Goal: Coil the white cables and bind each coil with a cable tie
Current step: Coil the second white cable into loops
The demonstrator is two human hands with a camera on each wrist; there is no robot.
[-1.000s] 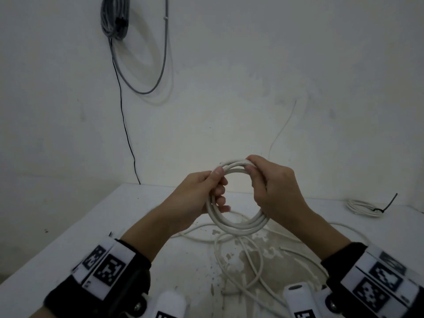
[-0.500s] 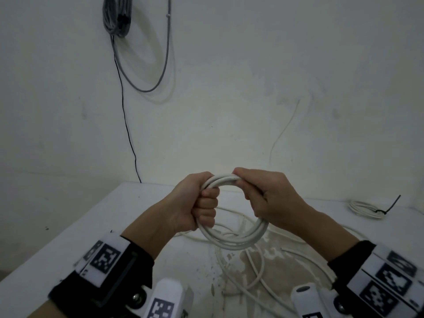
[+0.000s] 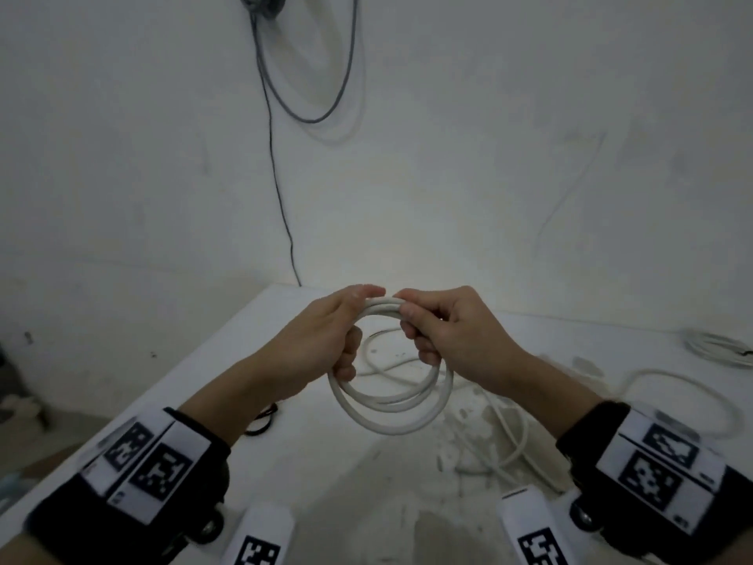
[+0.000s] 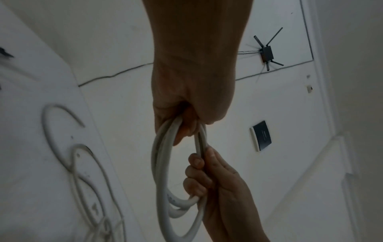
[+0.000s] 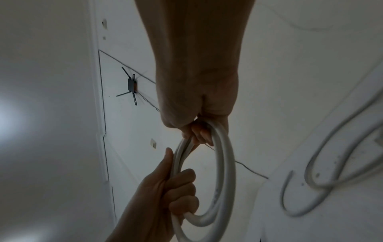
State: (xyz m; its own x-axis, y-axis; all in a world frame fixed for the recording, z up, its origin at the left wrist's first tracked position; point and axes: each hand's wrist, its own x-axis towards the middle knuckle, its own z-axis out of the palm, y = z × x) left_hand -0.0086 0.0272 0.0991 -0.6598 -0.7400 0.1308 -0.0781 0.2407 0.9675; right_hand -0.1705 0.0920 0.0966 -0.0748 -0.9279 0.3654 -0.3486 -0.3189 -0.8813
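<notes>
A: Where's your left hand (image 3: 322, 344) sitting rn?

B: Center of the head view, just left of middle. You're curling its fingers round the left side of the white cable coil (image 3: 391, 405), thumb lying along the top of the loops. Forearm's coming up from the lower left corner, wrist band w/ markers showing.

A: And the right hand (image 3: 456, 340)?

B: Just right of center, knuckles facing the cam. You're wrapping those fingers round the upper right of the coil; thumb and forefinger are pinching the strands at the top, nearly touching your left thumb tip. Forearm's running in from the lower right.

A: Coil itself?

B: You're holding it up off the white table (image 3: 195, 385), mid-frame, a few loops hanging below both hands. In the left wrist view the coil (image 4: 163, 188) is dropping from your left hand (image 4: 186, 101) at the top, w/ the right hand (image 4: 215, 185) gripping it from the lower right. Right wrist view mirrors that: right hand (image 5: 196, 101) up top, left hand (image 5: 165, 194) closing round the coil (image 5: 225, 172) from the lower left.

A: Anything else on the table?

B: Loose white cable (image 3: 509, 434) is lying tangled under and right of the coil. A second coil (image 3: 717, 346) is sitting at the far right edge; a dark bit is showing on it, can't tell what.
</notes>
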